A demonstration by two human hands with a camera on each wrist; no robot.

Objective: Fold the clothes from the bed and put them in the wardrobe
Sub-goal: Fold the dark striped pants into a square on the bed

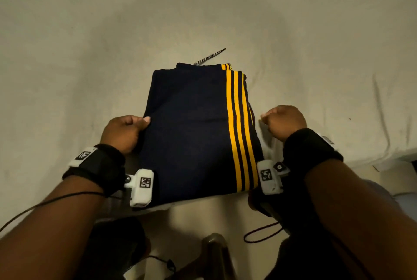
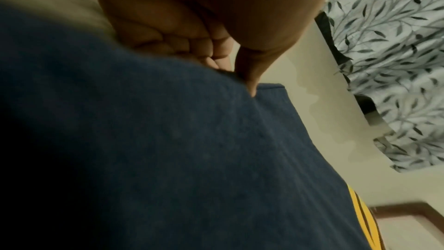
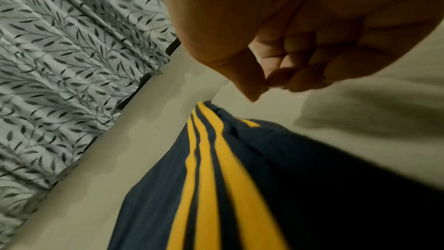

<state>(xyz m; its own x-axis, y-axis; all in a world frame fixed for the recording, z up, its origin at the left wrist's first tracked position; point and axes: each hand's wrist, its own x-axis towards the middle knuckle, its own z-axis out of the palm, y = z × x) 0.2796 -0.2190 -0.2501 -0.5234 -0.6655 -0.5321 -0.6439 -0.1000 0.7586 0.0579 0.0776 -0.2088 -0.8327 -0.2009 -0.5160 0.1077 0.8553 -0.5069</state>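
Folded navy track pants (image 1: 194,133) with yellow side stripes lie flat on the cream bed sheet (image 1: 203,8). A drawstring end (image 1: 209,56) sticks out at their far edge. My left hand (image 1: 140,122) pinches the pants' left edge, thumb on top of the cloth. The left wrist view shows the thumb (image 2: 250,75) pressing on the navy fabric (image 2: 168,159), fingers curled at the edge. My right hand (image 1: 282,121) is a curled fist just beside the right, striped edge. In the right wrist view the fist (image 3: 276,75) hovers over the sheet and holds nothing, with the stripes (image 3: 206,178) below it.
The bed's near edge (image 1: 383,160) runs along the lower right, with floor below it. Thin cables (image 1: 261,232) hang from the wrist cameras near my body. A leaf-patterned curtain (image 3: 60,64) hangs beyond the bed's far side.
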